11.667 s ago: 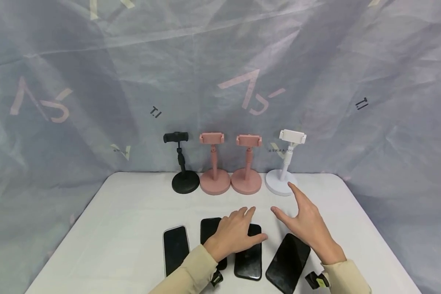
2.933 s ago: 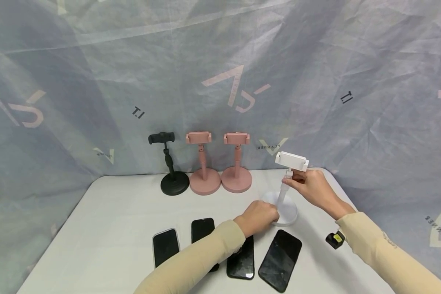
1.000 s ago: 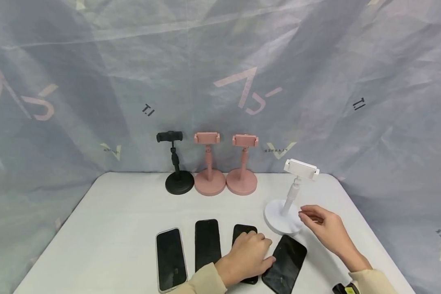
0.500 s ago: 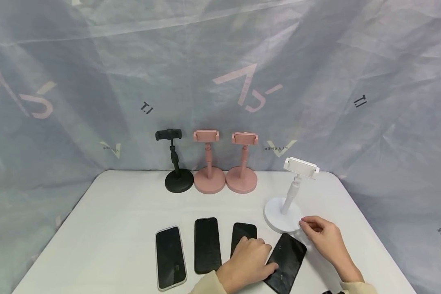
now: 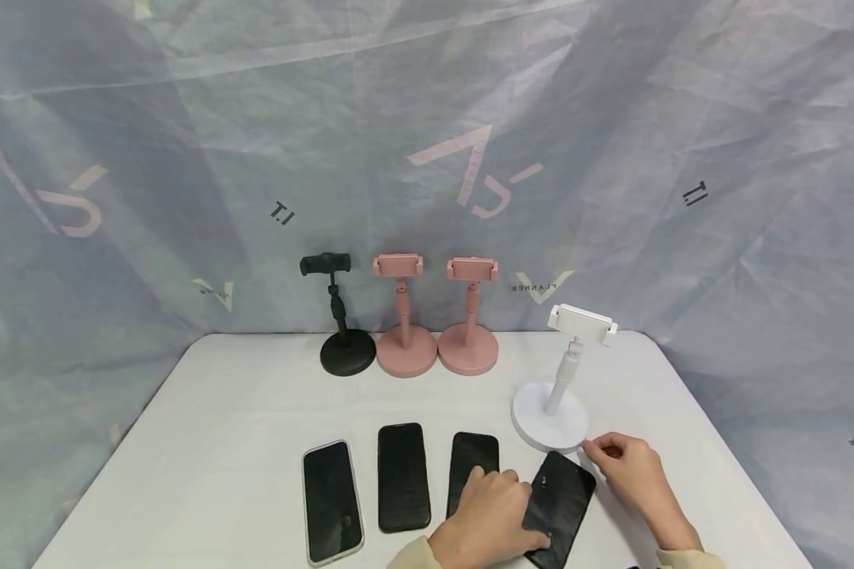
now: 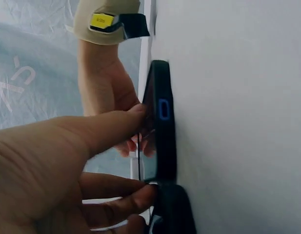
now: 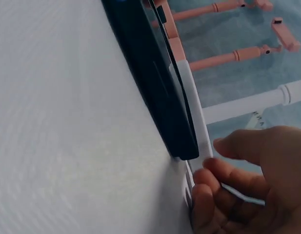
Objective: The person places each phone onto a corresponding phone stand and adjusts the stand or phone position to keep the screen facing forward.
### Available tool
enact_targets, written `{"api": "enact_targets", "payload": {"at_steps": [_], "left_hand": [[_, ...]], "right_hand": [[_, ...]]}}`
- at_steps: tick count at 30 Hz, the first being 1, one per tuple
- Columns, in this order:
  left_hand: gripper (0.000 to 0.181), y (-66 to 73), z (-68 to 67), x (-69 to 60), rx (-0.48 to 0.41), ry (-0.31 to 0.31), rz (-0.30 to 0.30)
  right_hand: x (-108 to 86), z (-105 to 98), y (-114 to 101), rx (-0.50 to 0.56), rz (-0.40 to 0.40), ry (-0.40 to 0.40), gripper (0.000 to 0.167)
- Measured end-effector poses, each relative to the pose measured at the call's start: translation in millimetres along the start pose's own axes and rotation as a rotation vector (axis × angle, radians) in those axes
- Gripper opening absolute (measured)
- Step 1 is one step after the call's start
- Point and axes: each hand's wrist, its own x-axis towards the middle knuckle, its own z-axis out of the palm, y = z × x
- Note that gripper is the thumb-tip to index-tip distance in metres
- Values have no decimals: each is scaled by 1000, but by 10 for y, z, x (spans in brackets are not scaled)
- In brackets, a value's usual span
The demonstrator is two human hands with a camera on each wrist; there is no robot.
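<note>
My left hand point(image 5: 489, 515) lies over the lower part of a black phone point(image 5: 474, 454). Its thumb touches the rightmost phone point(image 5: 561, 502), which lies tilted on the table, and in the left wrist view the left hand point(image 6: 57, 165) has its thumb on one side of that phone point(image 6: 162, 122) and fingertips at its other edge. My right hand point(image 5: 633, 474), fingers bent, is beside the base of the white stand point(image 5: 549, 419), close to the phone's upper right corner. The right wrist view shows the right hand point(image 7: 257, 180) next to the phone's end point(image 7: 182, 141), holding nothing visible.
A black stand point(image 5: 347, 353) and two pink stands point(image 5: 406, 352) stand along the back edge of the white table point(image 5: 242, 411). Two more phones, one silver-edged point(image 5: 332, 502) and one black point(image 5: 403, 478), lie to the left. A grey printed curtain point(image 5: 327, 158) hangs behind.
The white stand came forward from the back row and was let go. Both hands then moved down slightly, the left thumb further onto the rightmost phone and the right hand closer to it.
</note>
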Motion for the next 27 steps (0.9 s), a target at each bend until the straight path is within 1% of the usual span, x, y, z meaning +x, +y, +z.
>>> {"api": "enact_targets", "payload": {"at_steps": [3, 7, 10, 14, 16, 22, 27], "left_hand": [[51, 14, -26, -4, -2, -48, -17], [59, 25, -50, -6, -9, -108, -13], [61, 17, -59, -4, -45, -163, -4], [64, 3, -61, -3, -81, -211, 0], [67, 7, -60, -1, -79, -207, 8], [74, 35, -51, 1, -39, -162, 16], [74, 32, -51, -2, -40, -190, 0]], "right_hand": [[16, 10, 3, -9, -37, -34, 23], [16, 31, 9, -12, -71, -82, 20], [5, 46, 18, -14, -86, -105, 19], [-13, 56, 29, -19, -100, -124, 15], [-21, 52, 28, -14, -97, -134, 13], [-22, 14, 4, 10, -116, -179, 18], [-33, 16, 1, 43, -95, -226, 21]]}}
